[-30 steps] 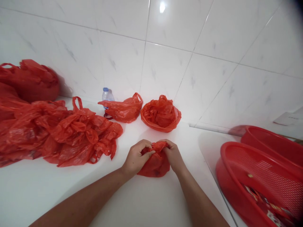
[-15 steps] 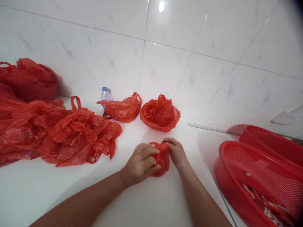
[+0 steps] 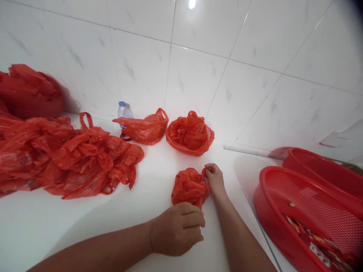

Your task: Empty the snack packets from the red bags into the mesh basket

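A small crumpled red plastic bag (image 3: 189, 186) lies on the white counter (image 3: 85, 223) in front of me. My left hand (image 3: 178, 228) is closed in a pinch on the bag's near end, just below the bundle. My right hand (image 3: 214, 177) is closed on the bag's far right end, so the bag is stretched between both hands. Behind it sits an open red bag (image 3: 189, 133) stuffed with more red bags.
A big heap of red plastic bags (image 3: 65, 158) covers the left of the counter. A flat red bag (image 3: 143, 128) and a small water bottle (image 3: 123, 110) stand by the tiled wall. Red plastic baskets (image 3: 309, 211) are stacked at the right edge.
My left hand has pulled back toward me from the bundle, drawing one end of the bag with it. My right hand has stayed gripping the other end.
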`<state>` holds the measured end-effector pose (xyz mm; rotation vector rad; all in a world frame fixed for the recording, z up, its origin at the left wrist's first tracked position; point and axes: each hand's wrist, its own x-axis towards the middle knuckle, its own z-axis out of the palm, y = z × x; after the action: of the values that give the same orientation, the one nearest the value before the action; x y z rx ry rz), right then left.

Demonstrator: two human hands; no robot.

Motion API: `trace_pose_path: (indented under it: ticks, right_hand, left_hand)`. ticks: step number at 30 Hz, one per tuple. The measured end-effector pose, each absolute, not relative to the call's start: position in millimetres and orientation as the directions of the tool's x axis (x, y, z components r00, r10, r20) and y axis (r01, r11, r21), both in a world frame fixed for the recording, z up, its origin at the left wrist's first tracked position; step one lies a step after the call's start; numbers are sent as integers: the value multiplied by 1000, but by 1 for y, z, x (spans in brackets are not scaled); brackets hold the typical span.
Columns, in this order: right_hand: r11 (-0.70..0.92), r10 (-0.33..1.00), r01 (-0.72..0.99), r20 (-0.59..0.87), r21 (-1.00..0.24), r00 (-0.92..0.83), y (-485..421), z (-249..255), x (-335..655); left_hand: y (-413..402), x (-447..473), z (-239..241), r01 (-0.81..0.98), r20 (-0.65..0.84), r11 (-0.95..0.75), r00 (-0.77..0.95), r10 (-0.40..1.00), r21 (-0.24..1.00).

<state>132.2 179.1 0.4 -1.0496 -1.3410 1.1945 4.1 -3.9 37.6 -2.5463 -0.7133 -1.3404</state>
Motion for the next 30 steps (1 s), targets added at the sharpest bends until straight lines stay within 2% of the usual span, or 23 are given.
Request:
trace_pose_path:
  ticks: [6, 14, 19, 22, 26, 30]
  right_hand:
    - [139, 984, 17, 136, -990, -113, 177, -1, 135]
    - [147, 984, 68, 139, -987, -109, 175, -5, 134]
    - [112, 987, 82, 102, -990, -123, 171, -3, 134]
    - [89, 983, 96, 72, -991, -172, 167, 2, 135]
    - [56, 970, 137, 22, -989, -242, 162, 9, 138]
    - [26, 967, 93, 1, -995, -255, 159, 17, 140]
  left_hand:
    - [-10, 10, 40, 460, 787, -881, 502, 360, 110]
    - [-14, 18, 29, 459, 753, -883, 548, 365, 94]
    - [-6, 9, 30, 583, 780, -804, 448, 437, 115]
    - [3, -4, 31, 754, 760, -636, 315, 569, 164]
    - [17, -16, 19, 873, 583, -405, 186, 791, 271]
    - [26, -21, 8, 727, 484, -394, 97, 870, 563]
